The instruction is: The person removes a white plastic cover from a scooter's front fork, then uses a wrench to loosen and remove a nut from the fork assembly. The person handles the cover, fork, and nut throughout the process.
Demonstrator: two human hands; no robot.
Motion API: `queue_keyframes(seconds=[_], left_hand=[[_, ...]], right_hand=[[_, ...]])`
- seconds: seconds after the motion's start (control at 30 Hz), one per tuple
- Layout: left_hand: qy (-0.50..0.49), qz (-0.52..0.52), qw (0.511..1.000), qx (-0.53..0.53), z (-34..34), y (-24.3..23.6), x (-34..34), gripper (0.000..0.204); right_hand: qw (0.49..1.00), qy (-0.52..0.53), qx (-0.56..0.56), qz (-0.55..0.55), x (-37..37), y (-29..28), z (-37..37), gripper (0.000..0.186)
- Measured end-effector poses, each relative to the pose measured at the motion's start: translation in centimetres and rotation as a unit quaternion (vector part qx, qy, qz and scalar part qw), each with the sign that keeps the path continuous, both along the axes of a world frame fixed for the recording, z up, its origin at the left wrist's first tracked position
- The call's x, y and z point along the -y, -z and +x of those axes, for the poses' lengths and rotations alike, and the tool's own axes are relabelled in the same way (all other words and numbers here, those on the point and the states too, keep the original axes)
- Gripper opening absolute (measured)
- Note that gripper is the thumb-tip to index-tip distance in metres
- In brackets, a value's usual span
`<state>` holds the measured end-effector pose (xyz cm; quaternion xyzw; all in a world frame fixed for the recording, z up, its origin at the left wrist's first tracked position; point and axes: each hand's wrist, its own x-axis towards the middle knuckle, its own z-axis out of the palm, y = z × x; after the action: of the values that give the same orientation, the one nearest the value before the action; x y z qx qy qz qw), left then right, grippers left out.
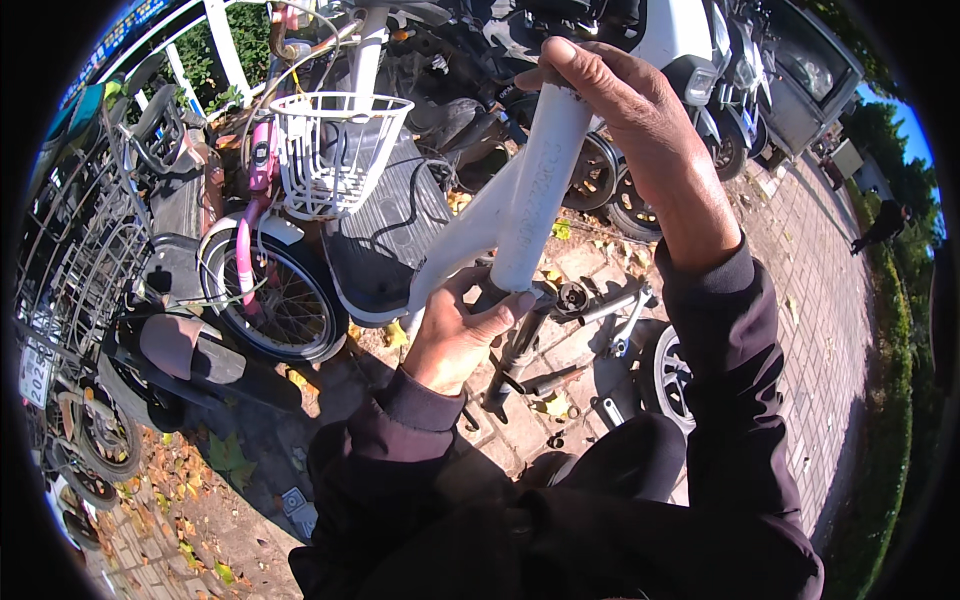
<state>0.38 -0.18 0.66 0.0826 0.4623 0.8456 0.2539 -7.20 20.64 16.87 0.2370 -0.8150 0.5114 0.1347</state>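
Dark sleeves lowest in view. Left hand wrapped round lower end of white frame tube, right hand clenched over its top; white basket, pink bicycle behind.

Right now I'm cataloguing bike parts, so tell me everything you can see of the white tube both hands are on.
The white tube is a thick, round, glossy painted post, apparently metal, with faint embossed marks along it. It stands nearly upright, leaning slightly right, joined to a white sloping frame member. The right hand wraps its top end; the left hand grips its lower end, where dark hardware begins. Behind it stand parked bikes on brick paving.
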Motion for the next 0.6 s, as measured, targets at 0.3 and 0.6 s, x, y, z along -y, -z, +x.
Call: queue_keyframes(seconds=[0.3,0.6], left_hand=[[-0.074,-0.027,0.996,-0.051,0.3,0.1,-0.9,0.053],[-0.072,0.076,0.995,-0.003,0.5,0.4,-1.2,0.056]], right_hand=[[0.892,-0.395,0.107,-0.194,0.4,0.7,-6.5,0.046],[0.932,-0.257,0.219,-0.136,0.6,-1.6,-2.4,0.068]])
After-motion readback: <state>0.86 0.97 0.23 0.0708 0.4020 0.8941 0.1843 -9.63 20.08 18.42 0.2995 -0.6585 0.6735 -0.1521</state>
